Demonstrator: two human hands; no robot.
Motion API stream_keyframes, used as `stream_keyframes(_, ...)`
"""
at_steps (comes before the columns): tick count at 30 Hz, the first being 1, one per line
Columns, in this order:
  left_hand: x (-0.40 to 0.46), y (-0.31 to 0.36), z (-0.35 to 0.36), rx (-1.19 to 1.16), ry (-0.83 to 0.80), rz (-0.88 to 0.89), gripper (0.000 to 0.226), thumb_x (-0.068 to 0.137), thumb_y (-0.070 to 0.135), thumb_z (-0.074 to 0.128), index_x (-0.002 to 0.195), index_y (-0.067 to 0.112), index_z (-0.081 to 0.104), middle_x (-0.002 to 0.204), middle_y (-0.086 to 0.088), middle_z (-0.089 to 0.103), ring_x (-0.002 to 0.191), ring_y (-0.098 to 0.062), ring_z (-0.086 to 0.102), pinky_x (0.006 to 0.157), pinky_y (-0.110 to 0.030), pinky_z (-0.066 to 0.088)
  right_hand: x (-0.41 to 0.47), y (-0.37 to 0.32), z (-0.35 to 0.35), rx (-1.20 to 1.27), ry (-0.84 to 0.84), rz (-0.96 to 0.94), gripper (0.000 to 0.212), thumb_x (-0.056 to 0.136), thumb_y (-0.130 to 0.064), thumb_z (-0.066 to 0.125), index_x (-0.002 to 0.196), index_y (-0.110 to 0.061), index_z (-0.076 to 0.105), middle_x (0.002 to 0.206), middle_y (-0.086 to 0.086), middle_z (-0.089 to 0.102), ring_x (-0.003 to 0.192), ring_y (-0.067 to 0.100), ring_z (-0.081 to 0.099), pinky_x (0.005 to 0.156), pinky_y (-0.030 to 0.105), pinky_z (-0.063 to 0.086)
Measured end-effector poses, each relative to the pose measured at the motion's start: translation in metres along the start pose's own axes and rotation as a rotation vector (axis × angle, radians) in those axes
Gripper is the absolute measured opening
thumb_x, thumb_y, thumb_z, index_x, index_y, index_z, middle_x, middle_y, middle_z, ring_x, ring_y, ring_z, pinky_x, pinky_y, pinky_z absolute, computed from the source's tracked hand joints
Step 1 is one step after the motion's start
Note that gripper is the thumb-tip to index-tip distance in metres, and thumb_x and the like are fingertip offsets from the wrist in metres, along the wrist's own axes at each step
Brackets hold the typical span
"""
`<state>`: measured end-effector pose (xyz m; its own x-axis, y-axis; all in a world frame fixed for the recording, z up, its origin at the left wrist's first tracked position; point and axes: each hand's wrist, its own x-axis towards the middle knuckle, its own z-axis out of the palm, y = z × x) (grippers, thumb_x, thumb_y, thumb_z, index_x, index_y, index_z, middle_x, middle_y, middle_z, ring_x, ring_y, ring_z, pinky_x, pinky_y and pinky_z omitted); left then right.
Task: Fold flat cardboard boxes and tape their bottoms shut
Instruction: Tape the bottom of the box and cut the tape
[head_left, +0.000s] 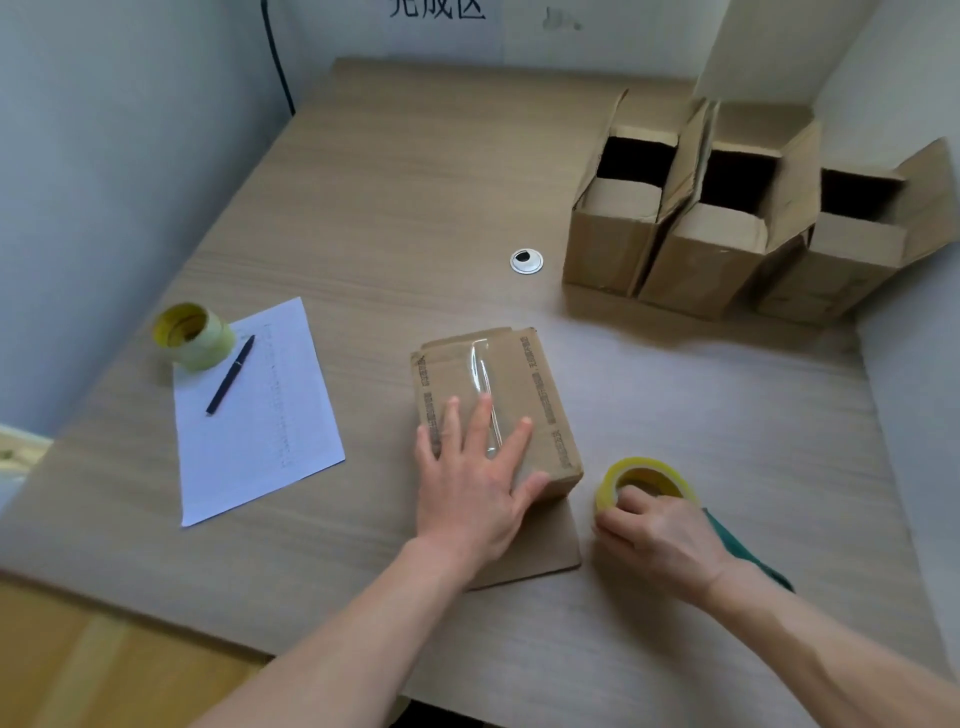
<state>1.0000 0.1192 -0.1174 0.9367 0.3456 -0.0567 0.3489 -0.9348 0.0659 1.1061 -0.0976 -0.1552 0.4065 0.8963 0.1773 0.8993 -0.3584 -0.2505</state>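
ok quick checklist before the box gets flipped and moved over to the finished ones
1. Clear tape strip runs along the bottom seam of the brown cardboard box: ok, though it looks wrinkled.
2. Tape pressed flat: cannot tell; the left hand lies flat on it with straight fingers.
3. Tape cut free from the yellow-cored tape roll: cannot tell; the right hand grips the roll beside the box.
4. Room beside the three open-topped cardboard boxes at the far right: ok, bare wooden table to their left.
5. Loose flat cardboard piece under the box's near end: not ok, may catch on lifting.
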Motion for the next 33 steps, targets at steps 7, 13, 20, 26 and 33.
stream_keyframes(7, 0.016, -0.042, -0.001, -0.027, 0.03, 0.162, 0.062, 0.088, 0.07, 0.028, 0.139, 0.041, 0.048, 0.155, -0.009, 0.037, 0.142, -0.041, 0.03, 0.108, -0.063, 0.026, 0.0, -0.008, 0.003, -0.046, 0.035, 0.108, 0.023, 0.089, -0.03, 0.058, 0.076, -0.017, 0.071, 0.061, 0.003, 0.052, 0.042, 0.028, 0.05, 0.031, 0.031, 0.039)
stream_keyframes(13, 0.031, -0.055, 0.0, -0.044, 0.046, 0.228, 0.061, 0.087, 0.071, 0.032, 0.138, 0.042, 0.048, 0.153, -0.008, 0.038, 0.142, -0.04, 0.029, 0.108, -0.063, 0.026, 0.008, -0.025, 0.006, -0.128, 0.028, 0.312, 0.021, 0.069, -0.02, 0.084, 0.069, -0.015, 0.063, 0.061, 0.004, 0.053, 0.043, 0.031, 0.052, 0.033, 0.031, 0.037)
stream_keyframes(20, 0.034, -0.057, 0.0, -0.046, 0.041, 0.231, 0.063, 0.085, 0.073, 0.029, 0.14, 0.045, 0.044, 0.157, -0.006, 0.032, 0.145, -0.038, 0.021, 0.111, -0.06, 0.019, 0.014, -0.046, 0.01, -0.26, 0.086, 0.497, 0.023, 0.07, -0.021, 0.083, 0.07, -0.015, 0.061, 0.059, 0.003, 0.058, 0.04, 0.033, 0.052, 0.037, 0.029, 0.033)
stream_keyframes(26, 0.034, -0.058, 0.001, -0.042, 0.024, 0.232, 0.066, 0.084, 0.074, 0.023, 0.143, 0.047, 0.038, 0.16, -0.003, 0.024, 0.148, -0.036, 0.014, 0.114, -0.058, 0.014, 0.008, -0.057, 0.018, -0.284, 0.023, 0.605, 0.025, 0.068, -0.023, 0.082, 0.072, -0.016, 0.058, 0.061, 0.004, 0.059, 0.041, 0.034, 0.053, 0.04, 0.029, 0.034)
stream_keyframes(33, 0.035, -0.06, 0.002, -0.045, -0.007, 0.247, 0.069, 0.083, 0.076, 0.018, 0.144, 0.048, 0.034, 0.161, -0.002, 0.021, 0.148, -0.035, 0.01, 0.114, -0.058, 0.01, 0.002, -0.07, 0.025, -0.308, -0.105, 0.659, 0.035, 0.061, -0.022, 0.084, 0.07, -0.017, 0.051, 0.054, 0.0, 0.055, 0.04, 0.03, 0.052, 0.045, 0.025, 0.021)
